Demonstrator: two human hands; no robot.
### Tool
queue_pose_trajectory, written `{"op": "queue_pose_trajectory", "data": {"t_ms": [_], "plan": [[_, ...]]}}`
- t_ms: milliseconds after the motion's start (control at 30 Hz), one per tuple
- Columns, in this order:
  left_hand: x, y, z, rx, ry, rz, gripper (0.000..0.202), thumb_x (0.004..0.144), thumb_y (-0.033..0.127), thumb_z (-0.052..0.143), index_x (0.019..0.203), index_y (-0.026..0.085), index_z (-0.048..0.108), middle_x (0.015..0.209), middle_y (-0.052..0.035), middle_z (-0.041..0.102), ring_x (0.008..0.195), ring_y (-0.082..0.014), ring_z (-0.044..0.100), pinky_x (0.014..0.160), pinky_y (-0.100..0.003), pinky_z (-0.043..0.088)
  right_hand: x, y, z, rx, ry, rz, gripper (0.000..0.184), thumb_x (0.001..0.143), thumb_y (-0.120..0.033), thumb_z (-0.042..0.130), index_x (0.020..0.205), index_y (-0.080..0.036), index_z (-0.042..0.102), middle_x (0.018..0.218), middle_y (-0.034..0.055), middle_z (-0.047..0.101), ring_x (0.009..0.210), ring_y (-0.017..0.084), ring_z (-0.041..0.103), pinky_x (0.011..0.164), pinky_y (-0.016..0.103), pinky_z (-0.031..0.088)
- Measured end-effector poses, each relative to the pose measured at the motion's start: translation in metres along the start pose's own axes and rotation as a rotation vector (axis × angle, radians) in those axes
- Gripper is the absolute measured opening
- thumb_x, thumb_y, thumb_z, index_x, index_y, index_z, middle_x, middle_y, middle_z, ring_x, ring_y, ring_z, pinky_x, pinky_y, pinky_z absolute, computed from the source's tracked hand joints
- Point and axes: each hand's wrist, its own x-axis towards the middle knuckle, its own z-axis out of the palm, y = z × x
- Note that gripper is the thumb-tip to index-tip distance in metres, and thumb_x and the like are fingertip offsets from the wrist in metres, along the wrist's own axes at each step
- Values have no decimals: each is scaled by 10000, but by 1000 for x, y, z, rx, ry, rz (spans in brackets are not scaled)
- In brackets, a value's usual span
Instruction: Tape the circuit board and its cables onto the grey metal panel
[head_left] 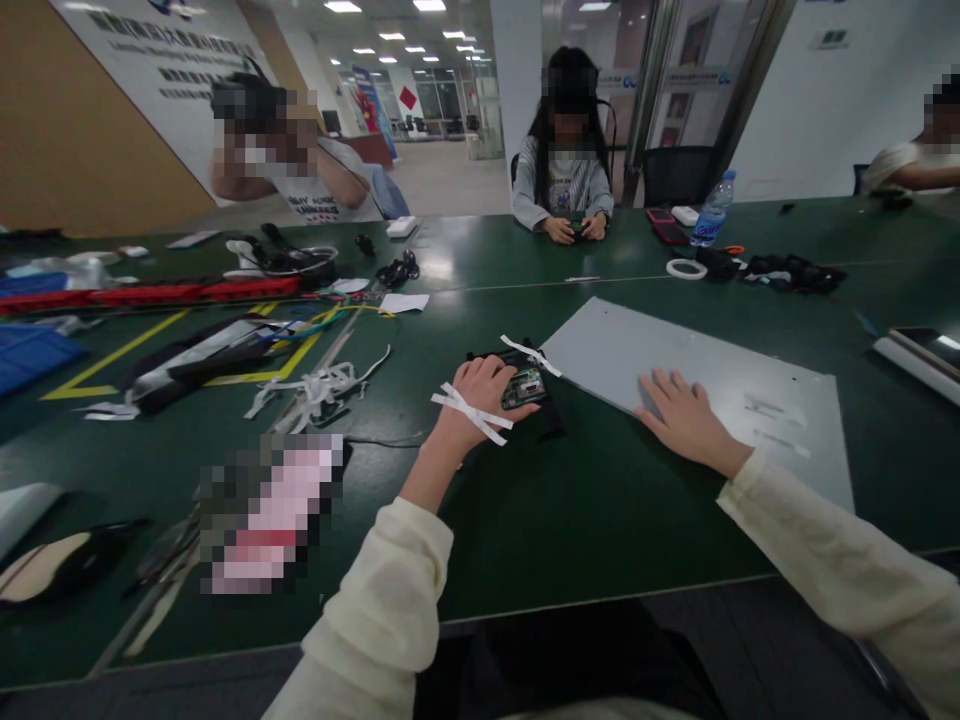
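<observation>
My left hand (480, 400) lies over the left side of a green circuit board (525, 388) set in a black frame (551, 415). Its fingers curl over the far side and the thumb stretches along the near edge, gripping the board; part of the board is hidden below the palm. Crossed white strips (472, 412) stick to the back of this hand. Another white strip (531, 355) runs over the frame's far corner and touches the grey panel's left corner. On that flat grey panel (600, 345) my right hand (688, 420) rests palm down, fingers spread, holding nothing.
Left of my hands lie a tangle of white strips (322, 392), a pink phone-like object (289, 505) and a computer mouse (56, 565). A tape roll (686, 269) and water bottle (714, 210) stand far right. Across the table a person (566, 170) handles a small object.
</observation>
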Motion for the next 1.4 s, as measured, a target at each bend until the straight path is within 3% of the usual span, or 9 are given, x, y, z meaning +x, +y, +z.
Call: {"op": "queue_pose_trajectory", "data": {"t_ms": [400,633,733,833,1000,1100,1200,1300,1400], "plan": [[1,9,-8,-22,24,43,624,769,652,580,1166,172,606,1080,-106,583,1016,-283,522,951,-437,379,-28,-61,-31,173,-82,-409,767,893,-662,346,1516,-222,256,1561,125,222,1432,348,168,1108,582,212],[-1,17,-8,-43,26,60,625,775,654,576,1183,181,596,1109,-106,576,1037,-288,508,938,-429,380,-30,-84,-38,241,-64,-531,734,867,-631,442,1428,-157,432,1535,141,284,1423,364,184,1108,585,225],[0,20,-5,-52,7,51,624,766,658,584,1172,185,603,1104,-105,573,1027,-289,508,928,-435,379,-31,-92,-41,307,-33,-591,655,863,-567,498,1381,-167,493,1461,132,420,1397,344,269,1105,578,254],[0,26,1,-58,-16,46,598,767,652,588,1165,206,604,1114,-98,570,1039,-290,509,930,-431,375,-34,-99,-42,400,34,-703,505,876,-438,527,1303,-170,564,1322,114,571,1267,271,479,1090,505,341],[2,37,14,-52,-60,69,608,763,658,596,1159,198,601,1106,-100,572,1045,-292,509,931,-426,370,-44,-98,-38,497,290,-868,228,873,-235,516,1012,-163,681,1034,88,711,972,177,661,831,310,549],[3,44,23,-66,-84,79,596,765,657,598,1153,206,600,1093,-96,575,1043,-285,512,932,-421,370,-47,-91,-42,499,377,-854,209,883,-193,477,909,-188,685,909,70,722,863,161,679,751,292,559],[2,48,30,-89,-104,76,565,793,641,576,1163,214,591,1102,-91,576,1047,-275,518,924,-410,378,-40,-74,-51,473,383,-739,233,905,-215,459,898,-193,691,913,73,720,855,164,677,761,300,547],[1,51,33,-108,-103,71,580,806,639,557,1185,201,576,1121,-93,577,1058,-273,519,928,-409,384,-19,-45,-54,420,330,-523,278,934,-271,433,943,-189,699,957,78,716,899,186,670,813,330,529],[1,52,31,-117,-96,56,616,790,644,570,1218,202,558,1156,-98,576,1084,-282,518,962,-427,375,11,-14,-42,383,262,-268,370,960,-348,362,1050,-192,685,1061,81,696,990,214,644,901,384,497]]}}
